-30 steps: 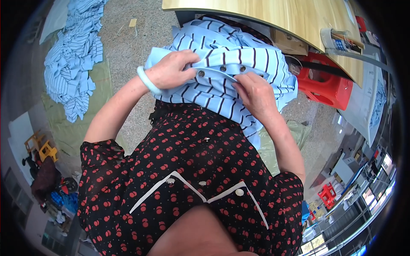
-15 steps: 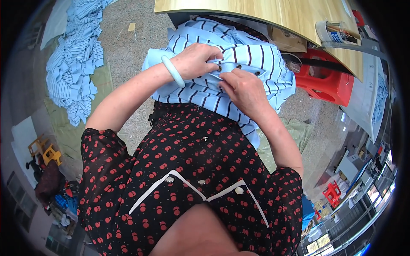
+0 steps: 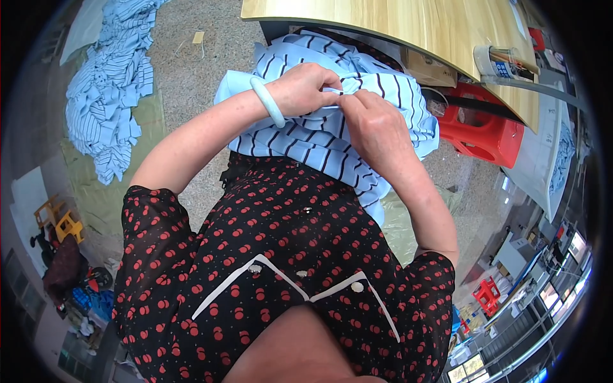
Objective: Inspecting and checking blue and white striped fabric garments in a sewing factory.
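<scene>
Across my lap lies a light blue garment (image 3: 306,140) with dark stripes, bunched up and reaching under the table edge. My left hand (image 3: 306,89), with a pale bangle (image 3: 268,102) on the wrist, pinches a fold of its cloth. Right against it, my right hand (image 3: 377,124) grips the same fold between thumb and fingers. The fingertips of both hands meet there, and they cover the spot being held.
A wood-topped table (image 3: 383,25) stands ahead, with a tub of tools (image 3: 495,62) near its right edge. Beneath it sit a cardboard box (image 3: 429,69) and a red plastic stool (image 3: 488,137). Blue striped garments (image 3: 108,96) lie heaped on a floor sheet at left.
My hands have come together, the right moving up to meet the left fingertips. The dark buttons that showed between them are now covered.
</scene>
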